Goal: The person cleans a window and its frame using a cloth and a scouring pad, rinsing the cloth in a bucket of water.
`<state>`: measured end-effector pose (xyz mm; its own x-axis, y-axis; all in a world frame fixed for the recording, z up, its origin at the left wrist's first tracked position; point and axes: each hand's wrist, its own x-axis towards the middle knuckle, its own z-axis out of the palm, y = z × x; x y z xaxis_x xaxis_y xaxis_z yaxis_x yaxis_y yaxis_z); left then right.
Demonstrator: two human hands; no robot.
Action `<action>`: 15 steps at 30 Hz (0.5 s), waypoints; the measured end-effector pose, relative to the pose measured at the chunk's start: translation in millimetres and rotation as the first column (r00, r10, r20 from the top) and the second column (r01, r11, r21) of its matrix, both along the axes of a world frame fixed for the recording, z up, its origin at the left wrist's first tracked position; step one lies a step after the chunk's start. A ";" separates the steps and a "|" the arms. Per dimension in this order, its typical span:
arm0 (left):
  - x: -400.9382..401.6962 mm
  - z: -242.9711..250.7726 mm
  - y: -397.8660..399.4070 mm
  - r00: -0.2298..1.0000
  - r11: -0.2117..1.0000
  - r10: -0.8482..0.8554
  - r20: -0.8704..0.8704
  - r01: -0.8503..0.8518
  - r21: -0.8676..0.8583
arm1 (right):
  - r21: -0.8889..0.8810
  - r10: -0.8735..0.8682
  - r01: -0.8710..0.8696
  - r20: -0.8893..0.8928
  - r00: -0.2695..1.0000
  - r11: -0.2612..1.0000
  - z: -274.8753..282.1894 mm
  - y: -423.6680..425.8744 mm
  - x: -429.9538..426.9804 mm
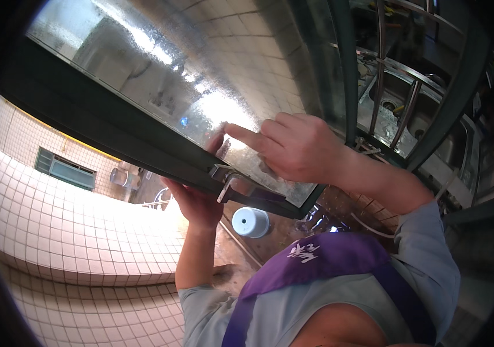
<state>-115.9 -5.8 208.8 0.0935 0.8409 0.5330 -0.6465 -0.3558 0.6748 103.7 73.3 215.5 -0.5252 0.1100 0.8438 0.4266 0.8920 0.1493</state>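
A dark-framed glass pane (164,91), wet or frosted and reflecting bright light, stretches across the view before me. My left hand (197,204) is at the outer side of its dark green metal frame (143,143), with the thumb side by the frame's edge; some fingers are hidden behind the frame. My right hand (294,147) is over the glass, its index finger extended and the tip at or very near the surface, the other fingers curled, no tool visible. Between the hands, a metal latch (229,184) is fixed to the frame.
Below the frame a light blue plastic stool or upturned bucket (251,222) stands on the wet brown floor. A steel double sink (429,117) lies behind metal window bars (379,69) at the right. A white tiled wall (99,234) runs along the left.
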 end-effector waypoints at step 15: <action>12.5 -37.5 -19.7 0.902 0.914 0.371 -0.222 -0.397 -0.082 | -0.006 0.064 -0.065 -0.071 0.995 0.998 4.9 -6.1 -3.5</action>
